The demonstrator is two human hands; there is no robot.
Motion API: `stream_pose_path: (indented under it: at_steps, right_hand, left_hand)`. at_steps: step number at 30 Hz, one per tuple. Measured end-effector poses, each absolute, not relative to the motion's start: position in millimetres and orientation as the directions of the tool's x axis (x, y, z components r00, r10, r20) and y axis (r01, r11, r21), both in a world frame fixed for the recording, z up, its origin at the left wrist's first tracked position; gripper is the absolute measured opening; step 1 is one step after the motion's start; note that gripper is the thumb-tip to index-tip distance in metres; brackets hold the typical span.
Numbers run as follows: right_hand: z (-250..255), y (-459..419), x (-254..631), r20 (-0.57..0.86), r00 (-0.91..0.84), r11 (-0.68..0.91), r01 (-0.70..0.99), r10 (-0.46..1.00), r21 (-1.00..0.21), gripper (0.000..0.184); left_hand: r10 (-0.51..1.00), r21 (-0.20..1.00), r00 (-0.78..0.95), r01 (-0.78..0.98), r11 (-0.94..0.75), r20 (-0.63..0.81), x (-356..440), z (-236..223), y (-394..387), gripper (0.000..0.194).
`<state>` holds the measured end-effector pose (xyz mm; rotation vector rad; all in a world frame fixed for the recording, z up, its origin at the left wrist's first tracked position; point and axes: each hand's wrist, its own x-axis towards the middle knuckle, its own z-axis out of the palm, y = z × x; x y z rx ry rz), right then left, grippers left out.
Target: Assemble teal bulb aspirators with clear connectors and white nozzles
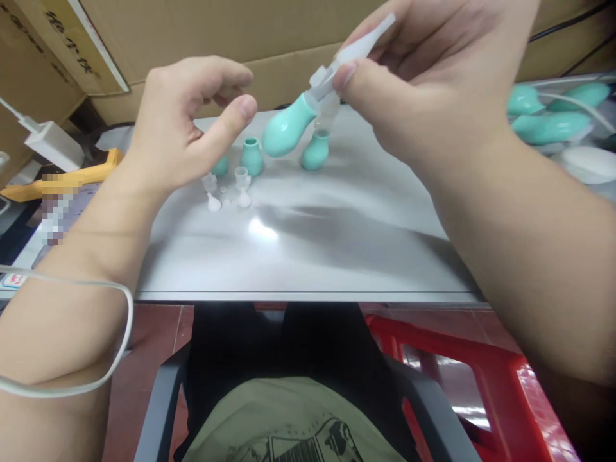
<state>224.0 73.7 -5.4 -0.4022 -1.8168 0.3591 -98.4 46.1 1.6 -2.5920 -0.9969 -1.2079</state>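
Right hand (409,96), 1 o'clock, had a bulb (286,131) by its nozzle (360,51), fingers pinched closed; left hand (180,119), 11 o'clock, just hung there half-open, empty.

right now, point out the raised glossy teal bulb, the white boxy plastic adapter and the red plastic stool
Glossy teal bulb (285,133): head view, on its rounded body.
White boxy plastic adapter (56,148): head view, on its casing.
Red plastic stool (493,375): head view, frame beside the opening.

- Mounted on the head, facing forward and down over lap (308,346) and tabletop (337,263).
- Set close behind left hand (192,119) and right hand (409,102), reaching to cardboard (168,32) beyond.
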Motion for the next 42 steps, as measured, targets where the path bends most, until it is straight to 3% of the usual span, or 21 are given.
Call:
stream_pose_path:
  at_steps: [6,8,13,19,21,24,26,30,32,34,42]
  right_hand:
    - [6.1,83.4,223.4,0.719,-0.470,0.815,0.530,0.512,-0.234,0.013]
    - [7.9,93.5,219.4,0.665,-0.493,0.783,0.577,0.561,-0.232,0.010]
    - [5.4,121.4,209.9,0.630,-0.535,0.785,0.585,0.563,-0.204,0.001]
    - [11.9,112.7,196.7,0.540,-0.525,0.703,0.685,0.658,-0.192,0.012]
    - [20.9,98.9,195.1,0.495,-0.509,0.664,0.720,0.704,-0.204,0.021]
    - [33.9,73.8,200.3,0.522,-0.460,0.611,0.777,0.718,-0.155,0.074]
    - [35.8,58.7,206.1,0.630,-0.468,0.669,0.735,0.620,-0.112,0.070]
    - [11.6,45.8,206.9,0.710,-0.599,0.890,0.448,0.371,-0.088,0.017]
    - [-9.6,48.5,200.6,0.612,-0.687,0.915,0.359,0.392,-0.183,0.019]
    - [-28.8,53.8,193.8,0.514,-0.771,0.927,0.316,0.376,-0.204,0.020]
    - [-43.1,59.7,186.5,0.402,-0.805,0.896,0.349,0.436,-0.275,0.024]
  left_hand:
    - [0.654,0.293,0.464,0.632,-0.717,0.598,-101.1,6.7,45.1,0.031]
    - [0.670,0.304,0.491,0.631,-0.714,0.556,-101.5,9.3,43.1,0.030]
    - [0.688,0.200,0.564,0.689,-0.697,0.457,-103.2,17.3,36.1,0.024]
    - [0.730,0.239,0.595,0.696,-0.677,0.337,-99.8,24.2,26.4,0.022]
    - [0.748,0.248,0.586,0.710,-0.659,0.310,-100.5,24.9,25.7,0.020]
    - [0.758,0.249,0.575,0.720,-0.648,0.307,-102.4,25.4,26.1,0.020]
    - [0.763,0.245,0.572,0.727,-0.641,0.300,-103.0,26.2,26.1,0.022]
    - [0.743,0.238,0.591,0.708,-0.664,0.315,-100.8,29.1,24.5,0.023]
    - [0.719,0.253,0.609,0.677,-0.691,0.335,-98.8,30.1,23.3,0.019]
    - [0.699,0.271,0.632,0.646,-0.713,0.334,-96.8,30.2,22.4,0.016]
    - [0.716,0.233,0.688,0.681,-0.694,0.122,-88.0,30.0,20.9,0.017]
